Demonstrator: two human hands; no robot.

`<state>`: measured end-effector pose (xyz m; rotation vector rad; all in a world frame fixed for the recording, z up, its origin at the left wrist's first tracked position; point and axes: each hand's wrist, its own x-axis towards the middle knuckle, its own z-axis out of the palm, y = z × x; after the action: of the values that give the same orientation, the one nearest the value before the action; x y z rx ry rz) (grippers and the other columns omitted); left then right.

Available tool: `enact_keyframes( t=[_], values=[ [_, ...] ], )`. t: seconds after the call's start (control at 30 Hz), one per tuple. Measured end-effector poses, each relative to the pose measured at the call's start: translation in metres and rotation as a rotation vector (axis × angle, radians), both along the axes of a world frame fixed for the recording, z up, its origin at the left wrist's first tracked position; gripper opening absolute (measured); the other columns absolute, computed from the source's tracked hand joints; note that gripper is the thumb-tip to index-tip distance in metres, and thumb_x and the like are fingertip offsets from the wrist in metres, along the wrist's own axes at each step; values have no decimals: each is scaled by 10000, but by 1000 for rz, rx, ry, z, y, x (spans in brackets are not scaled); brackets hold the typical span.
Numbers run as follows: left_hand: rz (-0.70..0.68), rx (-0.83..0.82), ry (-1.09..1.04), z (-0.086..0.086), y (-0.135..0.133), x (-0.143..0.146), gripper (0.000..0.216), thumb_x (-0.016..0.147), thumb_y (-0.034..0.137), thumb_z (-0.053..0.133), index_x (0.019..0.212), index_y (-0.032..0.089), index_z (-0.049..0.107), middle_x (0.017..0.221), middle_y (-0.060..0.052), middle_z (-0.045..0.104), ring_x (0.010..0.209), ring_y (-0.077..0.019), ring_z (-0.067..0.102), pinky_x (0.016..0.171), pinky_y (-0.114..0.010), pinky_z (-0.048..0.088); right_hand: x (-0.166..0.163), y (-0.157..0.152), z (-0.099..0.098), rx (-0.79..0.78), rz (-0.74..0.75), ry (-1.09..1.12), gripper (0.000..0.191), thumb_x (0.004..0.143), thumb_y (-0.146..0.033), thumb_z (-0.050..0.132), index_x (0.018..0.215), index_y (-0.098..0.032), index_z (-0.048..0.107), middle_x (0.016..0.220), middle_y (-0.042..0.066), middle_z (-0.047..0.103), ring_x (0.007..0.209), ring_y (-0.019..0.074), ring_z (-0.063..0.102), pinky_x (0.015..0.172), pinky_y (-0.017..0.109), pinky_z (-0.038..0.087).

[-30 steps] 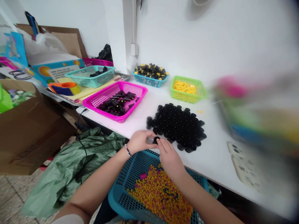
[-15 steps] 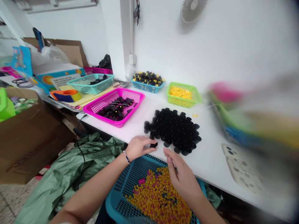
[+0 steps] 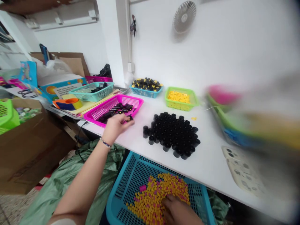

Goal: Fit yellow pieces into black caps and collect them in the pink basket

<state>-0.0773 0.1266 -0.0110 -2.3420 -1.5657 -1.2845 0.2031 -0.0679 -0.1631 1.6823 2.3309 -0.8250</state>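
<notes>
Over the front edge of the pink basket (image 3: 89, 117), my left hand (image 3: 114, 126) pinches a small black cylindrical piece (image 3: 130, 117) between its fingertips. Black and yellow-tipped pieces (image 3: 119, 108) lie inside that basket. My right hand (image 3: 179, 210) is down in the teal basket (image 3: 127, 175), its fingers curled into a heap of small yellow and pink pieces (image 3: 147, 203); what they grip, if anything, is hidden. On the white table, a tight cluster of upright black cylinders (image 3: 172, 132) stands to the right of my left hand.
At the back are a blue basket (image 3: 146, 92) of black-and-yellow pieces and a green basket (image 3: 181, 106) of yellow rings. A phone (image 3: 241, 168) lies at right beside blurred stacked baskets (image 3: 234, 125). A cardboard box (image 3: 35, 150) stands at left.
My left hand has moved left and up from the front of the cluster to the pink basket, carrying the black piece. My right hand has dropped from the table edge into the teal basket.
</notes>
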Motion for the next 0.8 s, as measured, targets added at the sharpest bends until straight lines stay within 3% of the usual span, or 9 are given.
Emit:
enact_keyframes(
  t=[0.1, 0.23, 0.3, 0.37, 0.43, 0.5, 0.57, 0.67, 0.8],
  values=[
    [103, -91, 64, 8, 32, -26, 317, 760, 488, 608, 814, 179, 653, 739, -30, 666, 656, -168, 599, 613, -253, 434, -1, 0, -8, 2, -4, -24, 232, 763, -207, 455, 900, -212, 642, 1009, 97, 640, 904, 265, 626, 737, 324, 465],
    [123, -213, 186, 10, 52, -36, 452, 776, 472, 600, 1156, 229, 569, 904, -63, 684, 803, -226, 631, 721, -310, 462, -1, 0, -22, 46, 15, -88, 342, 663, -76, 475, 924, -217, 646, 1006, 91, 649, 930, 284, 621, 744, 343, 470],
    [149, -164, 204, 13, 49, -29, 639, 739, 452, 652, 1297, 229, 434, 1096, -106, 635, 972, -276, 590, 807, -379, 455, -2, 0, -27, 67, 30, -111, 391, 655, -29, 445, 928, -216, 652, 982, 92, 661, 909, 281, 631, 732, 344, 473],
    [135, -59, 200, 14, 41, -15, 648, 747, 419, 653, 1314, 224, 405, 1231, -117, 560, 1099, -301, 515, 902, -444, 410, -4, 1, -30, 72, 42, -122, 386, 681, -17, 419, 911, -208, 663, 956, 98, 671, 879, 278, 642, 711, 337, 475],
    [2, -23, 174, 10, 30, 4, 426, 829, 357, 562, 1225, 219, 494, 1215, -87, 572, 1108, -259, 513, 960, -431, 382, -5, 2, -31, 56, 37, -139, 360, 692, -22, 427, 887, -199, 672, 935, 105, 679, 856, 275, 650, 691, 318, 470],
    [-220, -110, 153, -3, 22, 24, 317, 870, 303, 495, 1172, 215, 533, 1165, -62, 600, 1073, -204, 545, 969, -375, 398, -5, 3, -33, 53, 21, -144, 317, 700, -46, 450, 858, -197, 680, 913, 106, 684, 842, 274, 653, 674, 302, 461],
    [-387, -236, 144, -21, 20, 40, 519, 789, 322, 610, 1269, 208, 448, 1258, -84, 539, 1147, -221, 507, 993, -383, 390, -4, 3, -33, 64, -4, -128, 269, 715, -81, 459, 815, -194, 682, 880, 103, 687, 819, 265, 656, 662, 292, 450],
    [-515, -413, 105, -49, 29, 52, 922, 576, 341, 787, 1356, 169, 327, 1365, -159, 420, 1248, -296, 409, 1033, -456, 339, -2, 3, -32, 71, -30, -72, 234, 721, -118, 457, 764, -191, 675, 857, 91, 682, 790, 239, 655, 655, 274, 433],
    [-554, -549, -35, -67, 38, 49, 790, 583, 327, 779, 1271, 162, 427, 1222, -140, 548, 1099, -277, 534, 954, -460, 408, -3, 1, -24, 57, -57, -8, 270, 708, -108, 446, 820, -209, 670, 906, 68, 665, 838, 209, 641, 669, 247, 419]
  ],
)
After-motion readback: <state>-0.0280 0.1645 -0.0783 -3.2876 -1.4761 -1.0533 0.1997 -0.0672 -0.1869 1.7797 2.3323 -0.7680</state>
